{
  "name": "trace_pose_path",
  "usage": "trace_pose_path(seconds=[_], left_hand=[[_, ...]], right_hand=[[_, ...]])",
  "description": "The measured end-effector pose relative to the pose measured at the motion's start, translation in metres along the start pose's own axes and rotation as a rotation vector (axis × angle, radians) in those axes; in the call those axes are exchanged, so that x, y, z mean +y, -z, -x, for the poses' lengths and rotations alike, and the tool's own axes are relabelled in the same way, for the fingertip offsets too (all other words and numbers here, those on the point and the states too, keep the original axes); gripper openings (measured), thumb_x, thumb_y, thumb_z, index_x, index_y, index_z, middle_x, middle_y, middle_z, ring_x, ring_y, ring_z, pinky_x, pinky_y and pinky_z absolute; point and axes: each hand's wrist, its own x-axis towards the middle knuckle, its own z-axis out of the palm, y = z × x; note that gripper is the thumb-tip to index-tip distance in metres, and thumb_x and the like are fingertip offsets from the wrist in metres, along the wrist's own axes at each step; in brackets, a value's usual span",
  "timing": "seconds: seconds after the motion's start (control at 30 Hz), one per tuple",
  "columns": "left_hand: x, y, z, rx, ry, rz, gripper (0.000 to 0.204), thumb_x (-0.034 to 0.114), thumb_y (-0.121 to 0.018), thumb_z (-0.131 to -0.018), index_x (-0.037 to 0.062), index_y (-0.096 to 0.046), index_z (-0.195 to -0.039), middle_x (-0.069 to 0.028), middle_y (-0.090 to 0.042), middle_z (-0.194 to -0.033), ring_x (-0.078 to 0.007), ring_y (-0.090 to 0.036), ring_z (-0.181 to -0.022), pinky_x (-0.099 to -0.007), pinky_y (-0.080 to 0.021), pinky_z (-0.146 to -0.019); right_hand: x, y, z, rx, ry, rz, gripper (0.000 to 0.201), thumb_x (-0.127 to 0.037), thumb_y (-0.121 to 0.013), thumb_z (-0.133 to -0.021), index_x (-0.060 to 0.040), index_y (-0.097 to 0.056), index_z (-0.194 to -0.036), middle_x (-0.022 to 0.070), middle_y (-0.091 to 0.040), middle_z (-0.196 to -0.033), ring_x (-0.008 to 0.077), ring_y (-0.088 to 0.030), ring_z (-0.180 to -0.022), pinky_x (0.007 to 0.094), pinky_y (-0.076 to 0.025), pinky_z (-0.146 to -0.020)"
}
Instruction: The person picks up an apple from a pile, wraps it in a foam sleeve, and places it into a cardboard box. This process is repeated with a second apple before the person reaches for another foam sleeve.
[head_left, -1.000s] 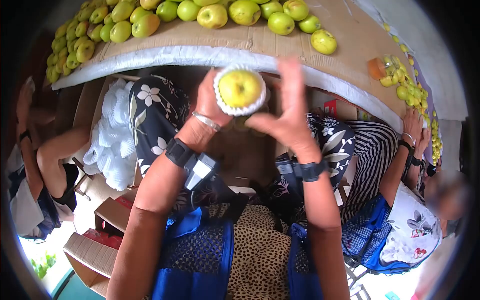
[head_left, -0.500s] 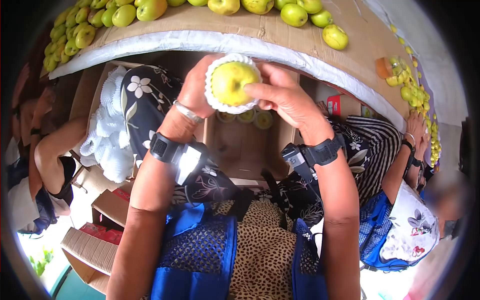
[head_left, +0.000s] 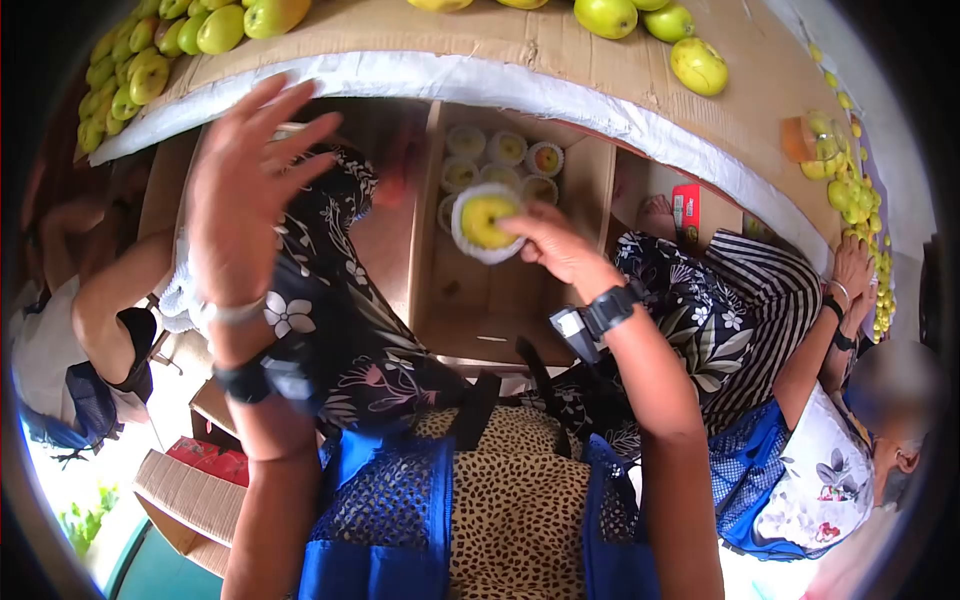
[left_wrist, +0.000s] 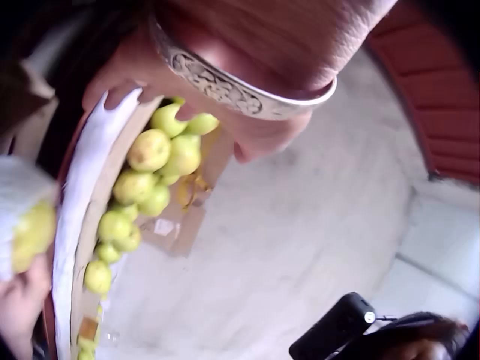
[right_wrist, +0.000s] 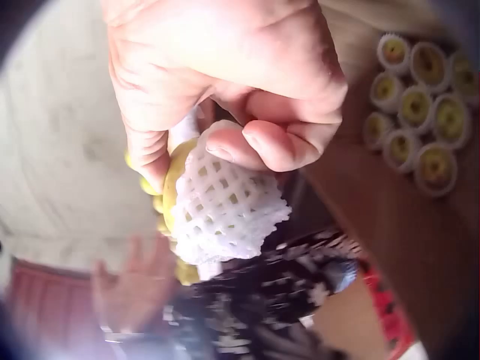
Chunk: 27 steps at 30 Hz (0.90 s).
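Observation:
A yellow-green apple [head_left: 486, 222] in a white foam net is pinched between thumb and fingers of my right hand [head_left: 562, 244], above an open cardboard box [head_left: 470, 325]. The right wrist view shows the foam net [right_wrist: 225, 206] around the fruit, with my right hand [right_wrist: 225, 82] gripping its side. My left hand [head_left: 240, 190], blurred, is raised at the left with fingers spread and nothing in it. Inside the box, several netted apples [head_left: 508, 149] sit in rows at the far end; the right wrist view also shows these netted apples [right_wrist: 415, 109].
Loose apples [head_left: 698, 67] lie on the cardboard-covered table [head_left: 540, 45], whose white padded edge [head_left: 400, 75] runs beyond the box. Foam nets [head_left: 178, 300] are at the left. Another person's hands [head_left: 853, 268] rest at the table's right edge. Cardboard cartons [head_left: 190, 495] stand lower left.
My left hand has let go of the netted apple and moved left, its fingers spreading. My right hand has carried the apple down over the box, and more netted apples inside it show.

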Motion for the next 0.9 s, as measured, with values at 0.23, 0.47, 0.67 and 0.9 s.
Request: trace_pose_path(seconds=[0.23,0.47,0.67,0.9], left_hand=[[-0.016,0.032,0.01,0.109,-0.212,-1.178,0.031,0.012,-0.054,-0.08,0.0043,-0.056,-0.111,-0.0103,-0.048,-0.125,-0.0196,-0.045,-0.114,-0.0308,-0.031,-0.098],[-0.013,0.019,0.001,0.134,-0.035,-1.068,0.025,0.009,-0.052,-0.08,0.0017,-0.056,-0.103,-0.0117,-0.052,-0.119,-0.0195,-0.046,-0.111,-0.0311,-0.031,-0.097],[-0.011,0.013,0.005,0.15,0.042,-1.109,0.024,0.011,-0.052,-0.077,0.0005,-0.055,-0.098,-0.013,-0.053,-0.117,-0.0212,-0.047,-0.109,-0.0331,-0.031,-0.097],[-0.008,0.006,0.01,0.165,0.102,-1.14,0.024,0.013,-0.051,-0.077,0.0008,-0.055,-0.098,-0.0128,-0.052,-0.117,-0.0203,-0.047,-0.109,-0.0323,-0.031,-0.097]], right_hand=[[0.137,0.017,-0.084,0.0,-0.191,0.162,0.055,-0.037,-0.071,-0.07,0.0002,-0.055,-0.107,0.008,-0.058,-0.09,0.0169,-0.053,-0.079,0.0295,-0.043,-0.067],[0.198,0.01,-0.126,0.058,-0.307,0.089,0.074,-0.034,-0.071,-0.07,0.0049,-0.04,-0.125,0.0157,-0.051,-0.118,0.0251,-0.051,-0.104,0.0354,-0.041,-0.088],[0.246,0.001,-0.149,0.325,-0.043,0.309,0.06,-0.027,-0.068,-0.073,0.0047,-0.046,-0.118,0.0168,-0.054,-0.114,0.0263,-0.054,-0.102,0.036,-0.042,-0.089],[0.198,-0.023,-0.133,0.309,-0.073,-0.049,0.065,-0.019,-0.066,-0.074,0.0038,-0.034,-0.126,0.0174,-0.047,-0.12,0.0258,-0.05,-0.106,0.0359,-0.044,-0.088]])
